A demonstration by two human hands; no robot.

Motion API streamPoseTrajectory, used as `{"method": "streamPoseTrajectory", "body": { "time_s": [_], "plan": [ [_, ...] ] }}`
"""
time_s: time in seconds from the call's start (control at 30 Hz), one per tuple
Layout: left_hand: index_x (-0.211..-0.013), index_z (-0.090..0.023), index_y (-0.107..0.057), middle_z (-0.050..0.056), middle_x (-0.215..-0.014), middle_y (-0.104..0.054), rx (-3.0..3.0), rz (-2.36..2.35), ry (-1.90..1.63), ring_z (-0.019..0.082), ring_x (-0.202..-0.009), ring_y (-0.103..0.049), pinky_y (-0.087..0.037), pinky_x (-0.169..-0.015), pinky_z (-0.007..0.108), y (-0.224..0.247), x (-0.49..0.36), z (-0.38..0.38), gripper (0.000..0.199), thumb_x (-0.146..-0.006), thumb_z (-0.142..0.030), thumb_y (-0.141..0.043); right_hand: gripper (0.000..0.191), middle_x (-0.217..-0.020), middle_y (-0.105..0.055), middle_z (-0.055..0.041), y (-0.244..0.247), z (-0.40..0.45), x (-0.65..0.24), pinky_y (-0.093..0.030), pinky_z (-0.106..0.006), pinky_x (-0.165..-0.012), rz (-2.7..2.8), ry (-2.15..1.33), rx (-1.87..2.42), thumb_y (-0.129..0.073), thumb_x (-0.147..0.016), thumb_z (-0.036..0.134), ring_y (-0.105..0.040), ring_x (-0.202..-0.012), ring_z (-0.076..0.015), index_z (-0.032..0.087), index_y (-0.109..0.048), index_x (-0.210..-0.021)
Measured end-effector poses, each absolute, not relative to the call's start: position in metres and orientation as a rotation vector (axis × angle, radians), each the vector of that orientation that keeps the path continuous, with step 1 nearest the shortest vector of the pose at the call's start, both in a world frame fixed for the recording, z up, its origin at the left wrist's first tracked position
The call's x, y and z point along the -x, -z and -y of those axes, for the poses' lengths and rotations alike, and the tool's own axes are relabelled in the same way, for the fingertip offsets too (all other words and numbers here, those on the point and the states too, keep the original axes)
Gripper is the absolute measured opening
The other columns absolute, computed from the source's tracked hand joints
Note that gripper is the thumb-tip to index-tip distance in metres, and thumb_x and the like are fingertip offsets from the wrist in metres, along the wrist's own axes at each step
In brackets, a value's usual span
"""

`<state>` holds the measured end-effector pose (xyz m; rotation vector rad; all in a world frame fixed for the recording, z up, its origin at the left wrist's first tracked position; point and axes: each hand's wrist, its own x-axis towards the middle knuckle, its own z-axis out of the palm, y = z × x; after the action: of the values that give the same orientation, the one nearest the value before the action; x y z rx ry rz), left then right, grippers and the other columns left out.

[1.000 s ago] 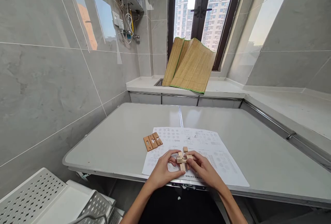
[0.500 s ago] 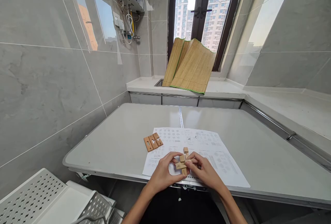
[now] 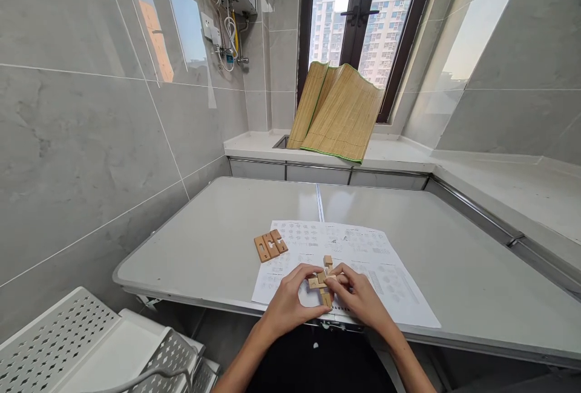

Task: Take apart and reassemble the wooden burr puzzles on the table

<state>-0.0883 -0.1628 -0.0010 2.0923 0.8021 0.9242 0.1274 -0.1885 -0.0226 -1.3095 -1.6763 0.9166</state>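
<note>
A small wooden block puzzle (image 3: 314,283), made of notched light-coloured bars crossing one another, is between my two hands above the printed sheet (image 3: 385,254). My left hand (image 3: 288,296) curves around its left side, with fingers at the top and the thumb at the lower bar. Thumb and fingertips of my right hand (image 3: 358,297) pinch the puzzle's right side and cover part of it. Just beyond the fingertips shows another wooden block end (image 3: 328,260); whether it joins the held bars is hidden.
Three flat wooden plates with cut-outs (image 3: 271,245) lie side by side at the sheet's left edge. The folding table (image 3: 181,241) has a centre seam. A white perforated rack (image 3: 54,338) stands at lower left. A bamboo mat (image 3: 340,114) leans against the window.
The lower bar of the puzzle has shifted slightly and sits at a different angle between my fingers. Both hands keep nearly the same hold. The view has tilted slightly.
</note>
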Motion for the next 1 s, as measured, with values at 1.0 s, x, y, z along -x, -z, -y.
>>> {"method": "streamPoseTrajectory", "body": {
  "time_s": [1.0],
  "plan": [
    [-0.129,-0.024,-0.062,0.006,-0.124,-0.072,-1.78,-1.117,-1.084,0.024,-0.105,-0.07,-0.057,-0.099,0.042,0.007,0.086,0.153,0.057,-0.077,-0.036,-0.082,0.031,-0.104,-0.065,-0.0079,0.043,0.178,-0.132,-0.054,-0.04,-0.079,1.691,-0.538,1.404,-0.068,-0.092,0.05,-0.063,-0.087,-0.0255,0.027,-0.069,-0.112]
  ]
}}
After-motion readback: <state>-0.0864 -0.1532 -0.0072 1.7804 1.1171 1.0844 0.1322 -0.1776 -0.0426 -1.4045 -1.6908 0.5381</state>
